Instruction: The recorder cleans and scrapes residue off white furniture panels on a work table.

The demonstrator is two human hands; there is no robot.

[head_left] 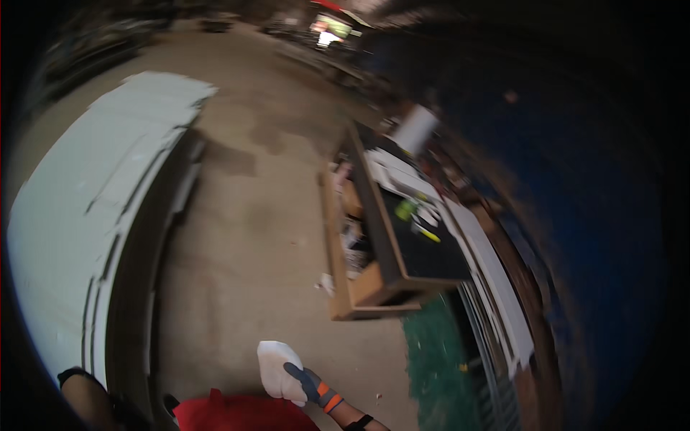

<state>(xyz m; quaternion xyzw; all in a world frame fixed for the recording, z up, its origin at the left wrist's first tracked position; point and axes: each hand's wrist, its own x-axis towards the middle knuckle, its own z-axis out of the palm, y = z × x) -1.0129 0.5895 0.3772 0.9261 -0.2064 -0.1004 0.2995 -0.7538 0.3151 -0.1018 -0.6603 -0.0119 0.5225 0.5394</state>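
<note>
My right hand (310, 384), in a dark grey and orange glove, is at the lower middle with its fingers wrapped round the edge of a white, flat, soft-looking piece (279, 368), perhaps a folded cloth or pad. The piece hangs in front of my red clothing (233, 413), above the floor. At the lower left only my left arm (85, 399) shows, with a black band on it, beside the stack of white sheets (86, 215). The left hand itself cannot be made out.
A wooden workbench (402, 269) with a dark top stands right of centre, holding white strips, yellow-green items and a white roll (417, 129); its open shelf is cluttered. Green sheeting (438, 359) lies by its near end. Long white panels (496, 287) run along its right side. The picture is motion-blurred.
</note>
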